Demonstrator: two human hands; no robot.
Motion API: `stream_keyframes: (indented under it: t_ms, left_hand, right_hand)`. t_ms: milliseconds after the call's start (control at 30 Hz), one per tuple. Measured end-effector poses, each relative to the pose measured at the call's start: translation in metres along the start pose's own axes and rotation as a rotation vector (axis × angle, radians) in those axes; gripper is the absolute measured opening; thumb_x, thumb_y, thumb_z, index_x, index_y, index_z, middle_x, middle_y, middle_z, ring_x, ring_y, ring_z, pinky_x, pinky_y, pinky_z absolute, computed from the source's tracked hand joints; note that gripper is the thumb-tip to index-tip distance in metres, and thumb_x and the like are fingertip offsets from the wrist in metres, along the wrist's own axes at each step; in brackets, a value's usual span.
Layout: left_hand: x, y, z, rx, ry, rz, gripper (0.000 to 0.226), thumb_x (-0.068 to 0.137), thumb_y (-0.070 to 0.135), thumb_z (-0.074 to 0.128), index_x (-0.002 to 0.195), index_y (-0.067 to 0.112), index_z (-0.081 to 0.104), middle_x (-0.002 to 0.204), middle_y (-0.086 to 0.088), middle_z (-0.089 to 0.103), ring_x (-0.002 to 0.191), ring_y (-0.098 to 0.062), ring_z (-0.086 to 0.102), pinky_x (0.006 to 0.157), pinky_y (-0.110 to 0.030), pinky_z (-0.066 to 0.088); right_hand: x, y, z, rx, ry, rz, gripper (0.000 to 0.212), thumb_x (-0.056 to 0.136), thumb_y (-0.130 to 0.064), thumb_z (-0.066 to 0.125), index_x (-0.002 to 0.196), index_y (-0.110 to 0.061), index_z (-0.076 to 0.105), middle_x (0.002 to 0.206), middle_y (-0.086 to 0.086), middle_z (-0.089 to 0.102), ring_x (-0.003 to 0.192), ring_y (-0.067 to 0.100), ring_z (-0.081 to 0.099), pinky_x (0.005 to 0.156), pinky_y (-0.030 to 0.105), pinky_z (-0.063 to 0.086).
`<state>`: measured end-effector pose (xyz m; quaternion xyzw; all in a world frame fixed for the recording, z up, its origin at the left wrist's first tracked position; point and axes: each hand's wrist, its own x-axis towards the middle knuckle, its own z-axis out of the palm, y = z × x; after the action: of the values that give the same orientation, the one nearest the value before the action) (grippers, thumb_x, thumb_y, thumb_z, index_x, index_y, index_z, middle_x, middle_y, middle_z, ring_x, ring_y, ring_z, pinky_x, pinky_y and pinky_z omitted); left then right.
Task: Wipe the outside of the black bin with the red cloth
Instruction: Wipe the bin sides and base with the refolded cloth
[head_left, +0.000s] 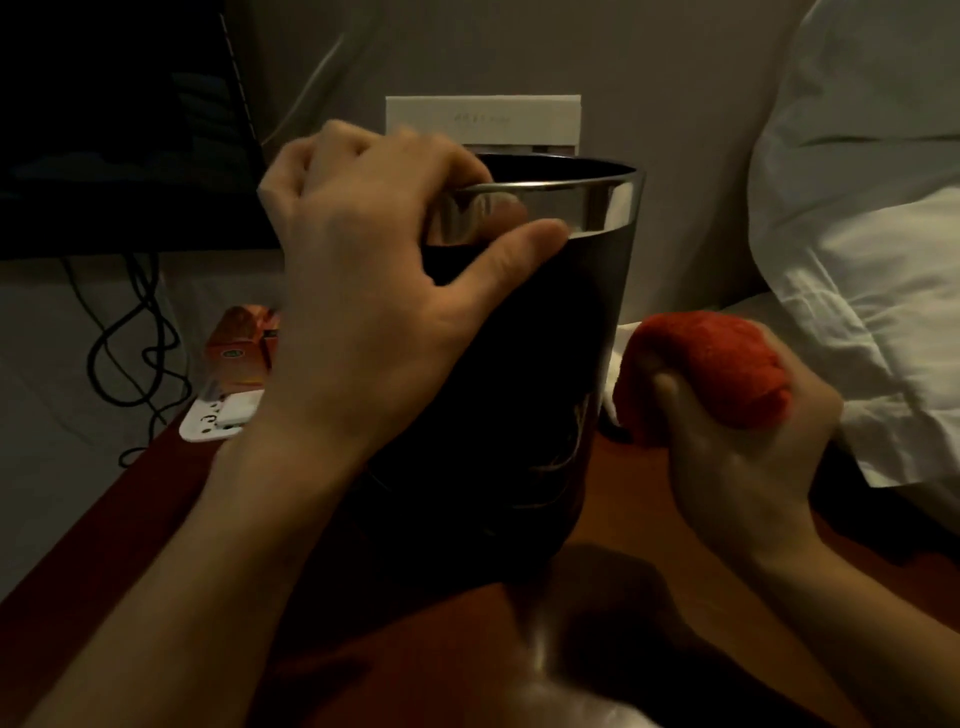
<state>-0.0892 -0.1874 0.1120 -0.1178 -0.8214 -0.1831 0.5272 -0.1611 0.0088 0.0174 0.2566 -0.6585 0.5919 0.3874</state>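
A bedroom, likely a hotel room: white bed linen (857, 249), a dark screen (119, 124), and cables (135, 332) beside a reddish counter (130, 499).

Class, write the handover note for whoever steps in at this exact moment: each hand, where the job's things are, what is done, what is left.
Left hand: grips the black bin at its silver rim band, thumb outside, fingers over the edge.
Right hand: holds the balled red cloth, just right of the bin, apparently not touching it.
Bin stands on the reddish tabletop.
Done: cannot tell how much is wiped.
Left: bring cloth to the outer wall and wipe all round.
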Motion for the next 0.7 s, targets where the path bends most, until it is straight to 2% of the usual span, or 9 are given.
stream_keyframes:
  t_ms: [100,200,333,433,500,567,633,700]
  left_hand:
    - [0.002,-0.011,-0.007,-0.055,-0.017,-0.056,0.033,0.084,0.061,0.057,0.097,0.032,0.050,0.083,0.030,0.034,0.092,-0.006,0.040,0.089,-0.047,0.041]
    - [0.000,-0.012,-0.007,-0.065,-0.017,-0.084,0.032,0.084,0.060,0.059,0.098,0.032,0.052,0.082,0.027,0.035,0.090,-0.014,0.045,0.086,-0.047,0.043]
    - [0.000,-0.012,-0.009,-0.037,-0.024,-0.094,0.032,0.084,0.061,0.058,0.099,0.034,0.051,0.080,0.026,0.036,0.080,-0.004,0.044,0.087,-0.045,0.045]
    - [0.000,-0.012,-0.009,-0.074,-0.011,-0.085,0.030,0.084,0.060,0.060,0.096,0.033,0.052,0.078,0.026,0.038,0.082,-0.005,0.045,0.088,-0.053,0.045]
    - [0.001,-0.012,-0.008,-0.081,-0.010,-0.071,0.029,0.084,0.059,0.060,0.093,0.032,0.052,0.077,0.028,0.037,0.080,0.002,0.040,0.086,-0.052,0.043]
    - [0.002,-0.013,-0.006,-0.073,-0.010,-0.068,0.029,0.085,0.059,0.059,0.093,0.032,0.051,0.078,0.028,0.036,0.080,0.001,0.040,0.086,-0.052,0.042]
    - [0.001,-0.014,-0.006,-0.068,-0.002,-0.075,0.029,0.085,0.058,0.060,0.094,0.032,0.052,0.078,0.027,0.037,0.082,-0.006,0.043,0.087,-0.053,0.043]
    - [0.001,-0.014,-0.007,-0.073,0.006,-0.070,0.029,0.085,0.057,0.061,0.094,0.031,0.052,0.077,0.027,0.037,0.081,-0.005,0.043,0.088,-0.051,0.043]
  right_hand:
    - [-0.011,0.006,0.005,0.028,-0.050,0.007,0.020,0.084,-0.027,0.073,0.097,-0.013,0.069,0.090,0.006,0.070,0.083,0.023,0.070,0.078,0.046,0.057]
    - [-0.034,0.004,0.013,0.003,-0.159,-0.036,0.019,0.087,-0.022,0.076,0.096,-0.007,0.069,0.092,0.003,0.069,0.085,0.015,0.068,0.078,0.032,0.054]
    - [-0.053,-0.001,0.020,-0.080,-0.333,-0.208,0.020,0.081,-0.013,0.081,0.093,-0.002,0.071,0.092,0.006,0.067,0.083,0.014,0.065,0.076,0.024,0.051]
    - [-0.032,0.000,0.014,-0.083,-0.189,-0.152,0.021,0.087,-0.023,0.079,0.092,-0.005,0.069,0.089,0.003,0.067,0.083,0.012,0.064,0.077,0.022,0.049]
    - [-0.027,-0.001,0.013,-0.084,-0.109,-0.114,0.022,0.089,-0.025,0.075,0.091,-0.006,0.066,0.086,0.004,0.065,0.081,0.014,0.063,0.076,0.022,0.048]
    - [-0.039,-0.002,0.018,-0.084,-0.157,-0.120,0.017,0.088,-0.017,0.078,0.091,-0.005,0.067,0.086,0.004,0.065,0.079,0.014,0.063,0.075,0.022,0.049]
    - [-0.056,-0.004,0.024,-0.123,-0.260,-0.171,0.015,0.083,-0.008,0.082,0.090,-0.004,0.069,0.088,0.003,0.066,0.079,0.013,0.064,0.073,0.024,0.050]
    - [-0.055,-0.004,0.021,-0.141,-0.288,-0.212,0.017,0.081,-0.007,0.083,0.091,-0.004,0.070,0.090,0.003,0.066,0.080,0.011,0.063,0.074,0.023,0.049]
